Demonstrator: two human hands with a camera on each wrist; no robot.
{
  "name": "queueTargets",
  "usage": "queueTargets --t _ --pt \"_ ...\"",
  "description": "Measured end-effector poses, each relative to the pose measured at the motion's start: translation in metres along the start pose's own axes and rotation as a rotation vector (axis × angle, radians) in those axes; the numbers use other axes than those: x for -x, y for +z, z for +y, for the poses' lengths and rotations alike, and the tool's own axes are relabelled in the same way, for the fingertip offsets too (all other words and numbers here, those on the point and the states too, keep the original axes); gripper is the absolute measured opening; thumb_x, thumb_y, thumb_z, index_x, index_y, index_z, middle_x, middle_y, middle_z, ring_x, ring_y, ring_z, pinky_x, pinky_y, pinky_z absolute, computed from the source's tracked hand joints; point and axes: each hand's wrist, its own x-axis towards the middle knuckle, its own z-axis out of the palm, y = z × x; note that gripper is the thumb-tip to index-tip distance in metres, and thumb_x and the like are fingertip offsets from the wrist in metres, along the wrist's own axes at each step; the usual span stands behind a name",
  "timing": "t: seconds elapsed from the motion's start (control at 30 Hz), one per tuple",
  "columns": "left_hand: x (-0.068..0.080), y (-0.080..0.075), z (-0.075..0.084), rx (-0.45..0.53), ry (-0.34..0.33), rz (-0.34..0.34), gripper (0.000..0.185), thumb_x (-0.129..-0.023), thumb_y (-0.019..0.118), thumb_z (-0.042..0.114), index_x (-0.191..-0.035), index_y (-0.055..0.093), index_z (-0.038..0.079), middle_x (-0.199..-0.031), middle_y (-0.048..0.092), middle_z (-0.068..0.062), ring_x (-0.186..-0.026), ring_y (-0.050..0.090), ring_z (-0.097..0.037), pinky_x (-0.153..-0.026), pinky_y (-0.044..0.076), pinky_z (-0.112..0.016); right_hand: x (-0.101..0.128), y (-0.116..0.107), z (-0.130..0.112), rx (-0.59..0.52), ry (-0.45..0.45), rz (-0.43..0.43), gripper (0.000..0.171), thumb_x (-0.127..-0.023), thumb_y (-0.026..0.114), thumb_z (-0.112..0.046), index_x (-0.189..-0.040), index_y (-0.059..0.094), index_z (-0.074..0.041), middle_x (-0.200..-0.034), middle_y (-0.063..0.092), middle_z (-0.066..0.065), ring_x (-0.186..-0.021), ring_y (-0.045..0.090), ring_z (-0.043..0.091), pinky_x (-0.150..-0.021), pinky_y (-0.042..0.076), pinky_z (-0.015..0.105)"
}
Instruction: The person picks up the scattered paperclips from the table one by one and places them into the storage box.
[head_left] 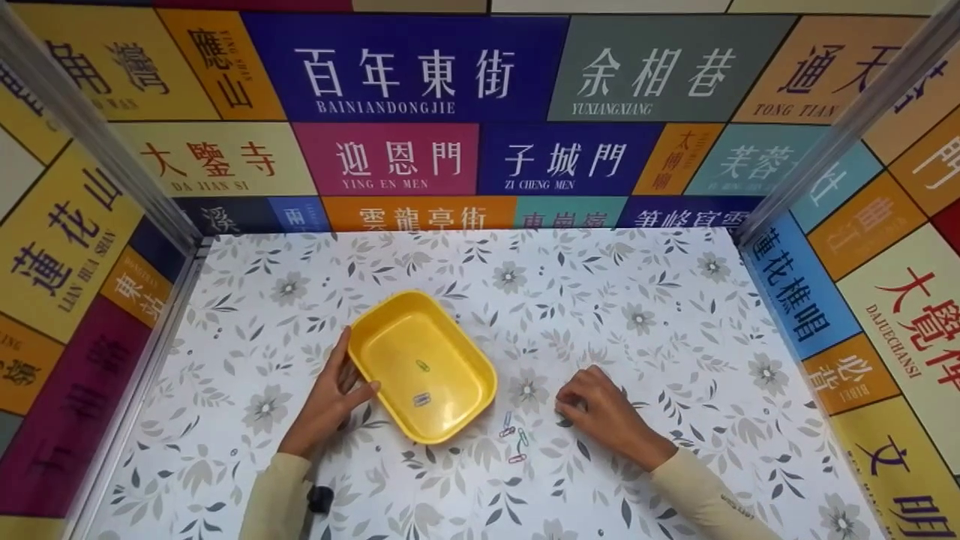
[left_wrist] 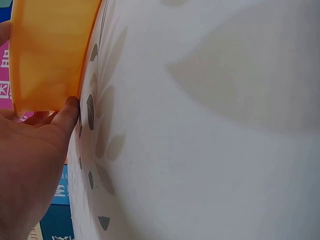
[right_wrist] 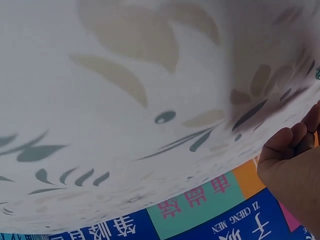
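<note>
A yellow plastic tub (head_left: 446, 330) stands tilted round on the patterned tabletop. My left hand (head_left: 334, 401) grips its left side, thumb at the rim and fingers along the outer wall; in the left wrist view a fingertip touches the tub's lower edge. Inside the tub lie a green paper clip (head_left: 423, 366) and a small greyish rectangular mark (head_left: 421, 400). To the tub's right is a loose group of paper clips, among them a green one (head_left: 523, 436) and a red one (head_left: 517, 458). My right hand (head_left: 600, 409) hovers right of these, fingers curled; its fingertips are hidden.
White tabletop (head_left: 660, 270) with grey flowers and leaves lies under everything. Upright panels with coloured lettered blocks bound it at the back (head_left: 405, 157), left (head_left: 90, 300) and right (head_left: 900, 300). A small black object (head_left: 321, 499) sits at my left sleeve.
</note>
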Motion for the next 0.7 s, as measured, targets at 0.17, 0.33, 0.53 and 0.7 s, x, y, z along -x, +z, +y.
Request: queueTargets --t 0.17,0.33,0.53,0.7 --pt "-0.001 0.001 0.001 0.008 -0.013 0.003 0.112 -0.102 0.082 0.018 -0.179 0.003 0.031 -0.185 0.008 0.004 -0.170 0.015 -0.020 -0.137 0.019 -0.040 0.007 0.002 0.003 0.010 -0.035 0.029 0.012 -0.090 0.088 -0.003 -0.091 0.082 -0.014 -0.089 0.068 -0.007 -0.088 0.052 0.011 -0.077 0.051 0.032" --pt "0.000 0.002 0.000 0.016 -0.004 0.001 0.112 -0.102 0.082 0.016 -0.179 0.002 0.030 -0.185 0.007 0.006 -0.170 0.015 -0.020 -0.136 0.020 -0.037 0.014 0.002 0.007 0.022 -0.105 0.064 0.012 -0.087 0.089 -0.002 -0.092 0.082 -0.010 -0.089 0.068 -0.004 -0.088 0.054 0.014 -0.079 0.050 0.035" --pt "0.000 0.001 -0.001 0.016 0.004 0.000 0.112 -0.102 0.082 0.016 -0.179 0.001 0.027 -0.185 0.007 0.005 -0.170 0.015 -0.020 -0.136 0.020 -0.037 0.020 0.003 0.010 0.011 -0.110 0.056 0.013 -0.088 0.089 -0.005 -0.093 0.082 -0.014 -0.090 0.068 -0.006 -0.088 0.055 0.012 -0.079 0.050 0.035" --pt "0.000 0.001 -0.001 0.017 0.008 0.002 0.113 -0.102 0.082 0.016 -0.180 0.001 0.024 -0.185 0.007 0.004 -0.170 0.015 -0.021 -0.136 0.019 -0.039 0.021 0.005 0.010 0.021 -0.075 0.053 0.018 -0.087 0.091 -0.002 -0.094 0.081 -0.015 -0.093 0.067 -0.009 -0.091 0.055 0.012 -0.079 0.050 0.036"
